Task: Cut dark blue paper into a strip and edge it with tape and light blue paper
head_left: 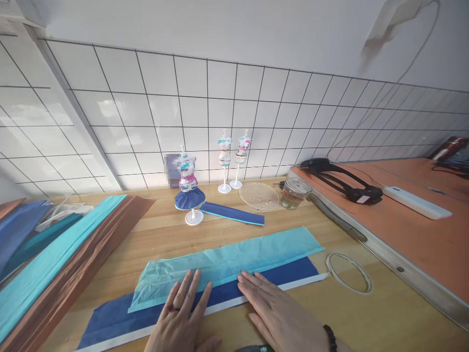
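My left hand [183, 313] lies flat with spread fingers across a thin turquoise paper-like strip [227, 259] and the dark blue strip [113, 313] under it. My right hand [273, 310] also rests flat on the blue strip, fingers stretched out, its fingertips at the turquoise edge. A narrow white tape band [227, 307] runs along the blue strip's near edge and passes under both hands. To the right lies a tape roll [349, 273]. Partly hidden below my right hand is a dark object [254, 348] I cannot make out.
Behind stand a small dress form [189, 171] in a blue skirt, two more dress forms [224, 151], a folded blue strip [234, 213], a clear round disc [258, 196] and a cup [294, 193]. Coloured sheets [73, 264] lie left. An orange surface [414, 234] with a black headset [344, 181] lies right.
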### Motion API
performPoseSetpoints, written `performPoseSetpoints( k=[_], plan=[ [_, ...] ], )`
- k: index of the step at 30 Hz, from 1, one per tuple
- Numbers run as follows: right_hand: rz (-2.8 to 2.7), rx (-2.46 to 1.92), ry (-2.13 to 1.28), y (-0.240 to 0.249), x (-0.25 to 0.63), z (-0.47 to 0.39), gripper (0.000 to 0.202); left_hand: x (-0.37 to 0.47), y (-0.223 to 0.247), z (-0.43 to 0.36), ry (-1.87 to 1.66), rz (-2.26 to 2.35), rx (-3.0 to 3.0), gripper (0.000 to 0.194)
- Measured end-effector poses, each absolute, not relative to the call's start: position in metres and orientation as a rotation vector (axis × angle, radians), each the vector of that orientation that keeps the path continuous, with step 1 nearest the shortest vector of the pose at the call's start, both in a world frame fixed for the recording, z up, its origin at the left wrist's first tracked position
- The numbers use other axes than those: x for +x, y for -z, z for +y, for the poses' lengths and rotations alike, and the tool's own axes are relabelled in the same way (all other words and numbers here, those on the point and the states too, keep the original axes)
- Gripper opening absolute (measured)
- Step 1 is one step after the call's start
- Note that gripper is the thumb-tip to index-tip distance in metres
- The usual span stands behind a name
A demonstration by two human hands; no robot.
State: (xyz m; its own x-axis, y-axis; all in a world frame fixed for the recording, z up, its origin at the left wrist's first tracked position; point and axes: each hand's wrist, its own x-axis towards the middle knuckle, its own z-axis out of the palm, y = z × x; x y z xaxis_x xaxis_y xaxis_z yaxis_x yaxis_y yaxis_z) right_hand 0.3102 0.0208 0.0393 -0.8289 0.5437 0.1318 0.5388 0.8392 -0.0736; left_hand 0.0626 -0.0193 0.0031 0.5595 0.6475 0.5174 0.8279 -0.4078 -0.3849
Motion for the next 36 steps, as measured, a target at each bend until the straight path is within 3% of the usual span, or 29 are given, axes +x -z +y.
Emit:
performPoseSetpoints(
  k=[10,25,36],
  plan=[
    [-2.837,-0.854,-0.060,-0.039,0.310,0.022,0.045,0.061,0.004,-0.019,0.427,-1.186,-2.196,0.068],
    [-2.699,-0.894,0.312,-0.027,0.311,0.020,0.039,0.059,0.008,-0.018,0.460,-1.218,-2.205,0.068],
    [-2.675,-0.941,0.258,-0.030,0.320,0.023,0.037,0.058,0.011,-0.014,0.463,-1.210,-2.184,0.072]
  ],
)
